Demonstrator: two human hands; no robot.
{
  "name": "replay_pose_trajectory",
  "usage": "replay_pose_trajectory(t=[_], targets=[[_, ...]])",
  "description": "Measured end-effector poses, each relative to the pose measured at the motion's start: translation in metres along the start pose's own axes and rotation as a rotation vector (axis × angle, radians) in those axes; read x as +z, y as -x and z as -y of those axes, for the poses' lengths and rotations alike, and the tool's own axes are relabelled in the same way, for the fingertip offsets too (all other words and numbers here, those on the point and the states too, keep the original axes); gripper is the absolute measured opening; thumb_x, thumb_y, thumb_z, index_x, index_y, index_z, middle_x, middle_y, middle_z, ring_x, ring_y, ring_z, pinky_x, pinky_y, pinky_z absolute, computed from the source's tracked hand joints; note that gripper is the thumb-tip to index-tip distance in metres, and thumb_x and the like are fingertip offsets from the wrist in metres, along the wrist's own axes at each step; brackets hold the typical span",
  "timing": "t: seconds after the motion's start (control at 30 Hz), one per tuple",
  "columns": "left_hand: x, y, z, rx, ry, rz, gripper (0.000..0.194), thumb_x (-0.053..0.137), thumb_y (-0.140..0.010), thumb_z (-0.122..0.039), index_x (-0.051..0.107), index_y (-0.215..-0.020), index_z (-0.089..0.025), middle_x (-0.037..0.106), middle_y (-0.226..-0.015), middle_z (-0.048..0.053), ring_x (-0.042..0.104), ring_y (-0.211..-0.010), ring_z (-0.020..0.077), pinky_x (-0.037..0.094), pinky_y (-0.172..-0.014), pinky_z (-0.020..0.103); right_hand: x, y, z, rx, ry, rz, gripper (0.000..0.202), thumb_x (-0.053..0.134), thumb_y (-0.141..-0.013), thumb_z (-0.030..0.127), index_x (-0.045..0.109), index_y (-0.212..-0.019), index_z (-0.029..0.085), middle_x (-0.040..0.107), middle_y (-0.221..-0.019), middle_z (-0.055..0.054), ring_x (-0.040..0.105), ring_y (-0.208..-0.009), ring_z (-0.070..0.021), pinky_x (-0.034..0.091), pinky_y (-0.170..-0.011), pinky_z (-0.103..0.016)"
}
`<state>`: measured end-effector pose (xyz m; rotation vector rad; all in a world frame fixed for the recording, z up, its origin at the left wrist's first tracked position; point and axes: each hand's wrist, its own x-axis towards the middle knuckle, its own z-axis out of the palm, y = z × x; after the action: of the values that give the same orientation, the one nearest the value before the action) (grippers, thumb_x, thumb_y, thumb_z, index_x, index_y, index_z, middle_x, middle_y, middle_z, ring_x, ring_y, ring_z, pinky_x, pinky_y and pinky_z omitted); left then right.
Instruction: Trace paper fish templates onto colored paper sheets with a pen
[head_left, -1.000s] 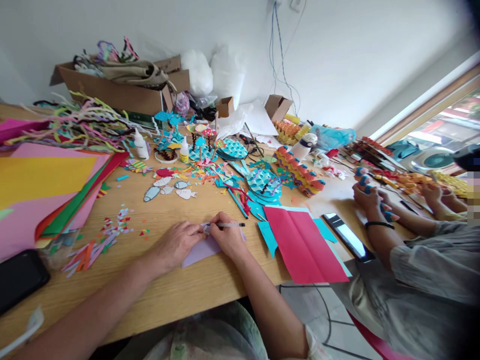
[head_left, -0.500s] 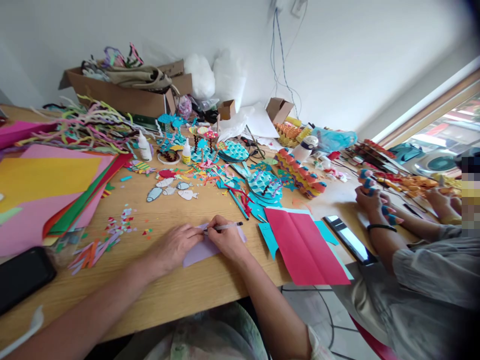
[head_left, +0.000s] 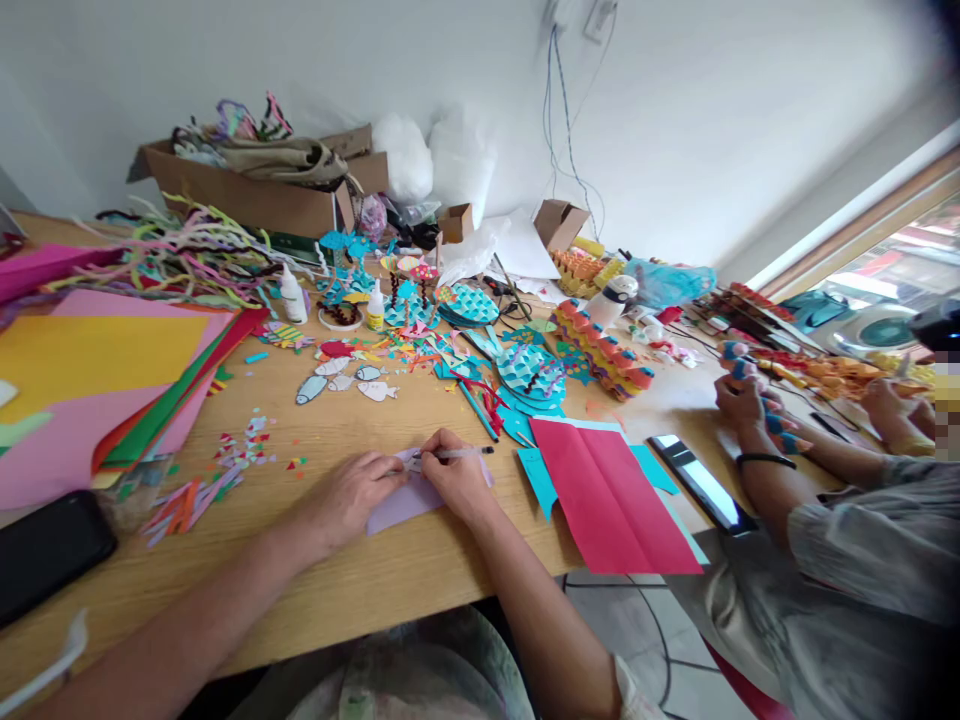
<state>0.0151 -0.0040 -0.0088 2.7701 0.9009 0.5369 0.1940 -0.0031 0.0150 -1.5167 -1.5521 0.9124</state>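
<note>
A sheet of purple paper (head_left: 409, 505) lies on the wooden table in front of me. My left hand (head_left: 360, 493) rests with outstretched fingers on its left edge, pressing it flat. In my right hand (head_left: 454, 480) is a pen (head_left: 472, 452), gripped near its tip, which meets the paper close to my left fingertips. The hand hides most of the tip and any fresh marks. Several cut-out paper fish (head_left: 341, 382) with drawn outlines lie just beyond, near small paper scraps (head_left: 247, 440) and narrow paper strips (head_left: 184, 505).
Coloured paper sheets (head_left: 97, 350) and a black phone (head_left: 52, 560) lie at the left. A red folded sheet (head_left: 611, 490) overhangs the table edge at the right. Glue bottles (head_left: 291, 296), pipe cleaners (head_left: 202, 250) and a cardboard box (head_left: 240, 195) stand farther back. A co-worker's hands (head_left: 739, 400) hold a craft piece.
My right hand and the pen have shifted very slightly on the purple paper. My left hand stays nearly in place. The whole view has tilted a little.
</note>
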Motion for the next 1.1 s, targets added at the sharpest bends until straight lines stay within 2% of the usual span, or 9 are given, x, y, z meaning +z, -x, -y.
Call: replay_pose_trajectory(t=[0.27, 0.47, 0.57, 0.77, 1.0, 1.1], targets=[[-0.002, 0.002, -0.005, -0.041, 0.000, -0.019, 0.033, 0.040, -0.083, -0.004, 0.054, -0.111, -0.015, 0.059, -0.109, 0.009, 0.052, -0.101, 0.0194, 0.046, -0.090, 0.037, 0.000, 0.000, 0.003, -0.043, 0.061, 0.055, 0.006, 0.045, -0.064, 0.015, 0.049, -0.062, 0.020, 0.049, -0.052, 0.005, 0.043, -0.050, -0.0102, 0.031, -0.049, -0.019], [-0.002, 0.003, -0.003, 0.000, 0.008, -0.013, 0.033, 0.036, -0.084, -0.004, 0.056, -0.107, -0.016, 0.059, -0.110, 0.007, 0.051, -0.104, 0.0179, 0.045, -0.092, 0.035, 0.000, 0.001, 0.003, -0.056, 0.044, 0.077, 0.006, 0.045, -0.064, 0.015, 0.048, -0.062, 0.020, 0.049, -0.054, 0.005, 0.043, -0.050, -0.0101, 0.031, -0.048, -0.019], [-0.002, 0.005, -0.004, -0.022, -0.017, -0.020, 0.035, 0.036, -0.084, -0.004, 0.055, -0.109, -0.017, 0.057, -0.113, 0.007, 0.050, -0.106, 0.0176, 0.044, -0.092, 0.035, 0.001, 0.001, 0.003, -0.059, 0.066, 0.074, 0.006, 0.045, -0.065, 0.015, 0.048, -0.062, 0.021, 0.048, -0.053, 0.005, 0.042, -0.050, -0.0101, 0.030, -0.048, -0.019], [-0.002, 0.007, -0.004, -0.053, 0.039, 0.005, 0.034, 0.037, -0.084, -0.004, 0.056, -0.107, -0.019, 0.058, -0.105, 0.004, 0.053, -0.099, 0.0154, 0.044, -0.090, 0.031, 0.006, -0.001, 0.005, -0.051, 0.072, 0.081, 0.008, 0.046, -0.065, 0.014, 0.048, -0.062, 0.021, 0.048, -0.055, 0.005, 0.043, -0.051, -0.0103, 0.032, -0.049, -0.019], [0.002, 0.012, -0.004, -0.081, 0.089, -0.014, 0.041, 0.038, -0.083, -0.004, 0.052, -0.118, -0.020, 0.057, -0.118, 0.005, 0.050, -0.110, 0.0157, 0.039, -0.098, 0.032, 0.012, -0.003, 0.014, -0.066, 0.121, 0.093, 0.009, 0.047, -0.065, 0.013, 0.049, -0.061, 0.021, 0.049, -0.054, 0.005, 0.044, -0.052, -0.0100, 0.031, -0.049, -0.018], [0.001, 0.014, -0.007, -0.089, 0.080, -0.039, 0.041, 0.035, -0.083, -0.003, 0.053, -0.117, -0.020, 0.057, -0.118, 0.005, 0.051, -0.110, 0.0158, 0.040, -0.098, 0.034, 0.014, -0.004, 0.015, -0.072, 0.131, 0.110, 0.009, 0.047, -0.065, 0.012, 0.049, -0.061, 0.020, 0.049, -0.054, 0.005, 0.044, -0.051, -0.0095, 0.031, -0.048, -0.018]])
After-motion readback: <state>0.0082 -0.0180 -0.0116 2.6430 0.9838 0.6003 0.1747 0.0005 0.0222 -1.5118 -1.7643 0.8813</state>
